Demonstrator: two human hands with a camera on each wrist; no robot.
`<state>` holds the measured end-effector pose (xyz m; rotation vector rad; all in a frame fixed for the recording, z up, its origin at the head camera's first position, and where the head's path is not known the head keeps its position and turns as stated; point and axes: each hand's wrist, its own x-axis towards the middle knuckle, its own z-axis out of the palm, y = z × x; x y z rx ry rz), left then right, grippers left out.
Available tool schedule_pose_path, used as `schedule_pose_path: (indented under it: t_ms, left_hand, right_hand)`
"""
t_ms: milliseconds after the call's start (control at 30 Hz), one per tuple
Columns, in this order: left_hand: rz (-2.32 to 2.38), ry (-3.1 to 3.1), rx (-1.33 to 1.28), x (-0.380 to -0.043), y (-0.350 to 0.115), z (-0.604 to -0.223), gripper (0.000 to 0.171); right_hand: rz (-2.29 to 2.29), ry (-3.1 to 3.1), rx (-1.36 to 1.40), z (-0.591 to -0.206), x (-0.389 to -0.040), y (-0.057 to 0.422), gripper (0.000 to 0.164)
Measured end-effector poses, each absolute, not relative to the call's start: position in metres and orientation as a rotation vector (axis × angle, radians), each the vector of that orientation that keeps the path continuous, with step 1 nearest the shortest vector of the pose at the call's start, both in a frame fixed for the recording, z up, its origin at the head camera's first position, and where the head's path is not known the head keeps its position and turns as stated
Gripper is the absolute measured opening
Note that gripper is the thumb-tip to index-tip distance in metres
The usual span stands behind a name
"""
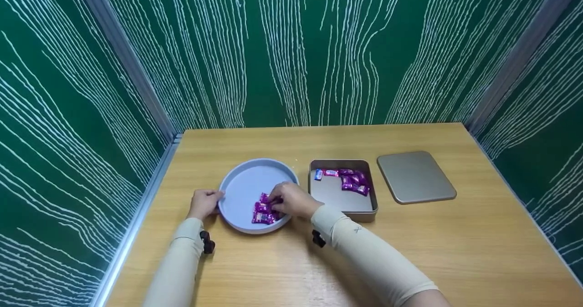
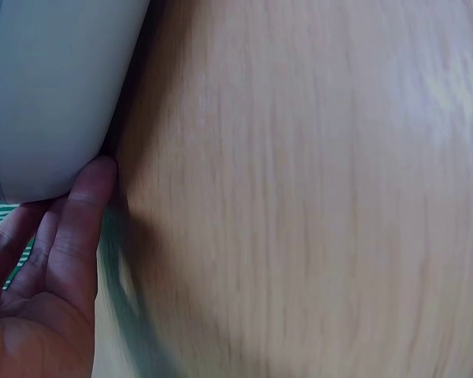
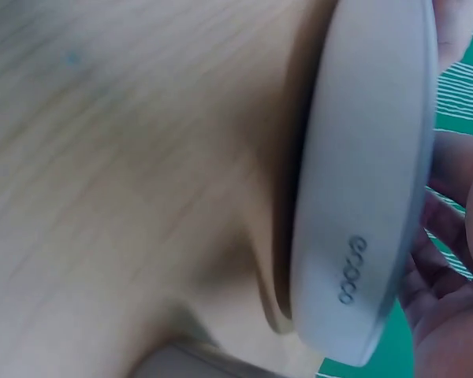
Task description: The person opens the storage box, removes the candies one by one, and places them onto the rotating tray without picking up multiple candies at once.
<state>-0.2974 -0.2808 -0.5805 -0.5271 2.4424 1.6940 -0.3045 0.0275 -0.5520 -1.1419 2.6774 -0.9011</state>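
Observation:
A round pale-blue tray (image 1: 241, 184) sits on the table, with several purple-wrapped candies (image 1: 262, 217) gathered at its near right side. At the tray's left rim, my left hand (image 1: 203, 203) grips it, thumb on top and fingers under the edge. The left wrist view has those fingers (image 2: 80, 209) against the tray's lower side. My right hand (image 1: 294, 200) reaches over the right rim with curled fingers, pinching among the purple candies. In the right wrist view, the tray's outer wall (image 3: 363, 197) bears the word "ecoco" and hides the fingertips.
Right of the tray stands a square metal tin (image 1: 337, 202) holding several purple candies (image 1: 355, 181), a pink one (image 1: 331, 173) and a blue one (image 1: 318, 175). Its flat lid (image 1: 416, 177) lies farther right on the wooden table (image 1: 437, 252). Green walls with white lines surround the table.

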Motion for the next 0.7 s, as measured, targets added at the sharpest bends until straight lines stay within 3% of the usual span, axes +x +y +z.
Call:
schedule_pose_path:
  t_ms: [700]
  left_hand:
    - [1.665, 2.488, -0.517, -0.299, -0.281, -0.584, 0.029]
  right_hand:
    - [-1.042, 2.77, -0.807, -0.509, -0.337, 0.117, 0.034]
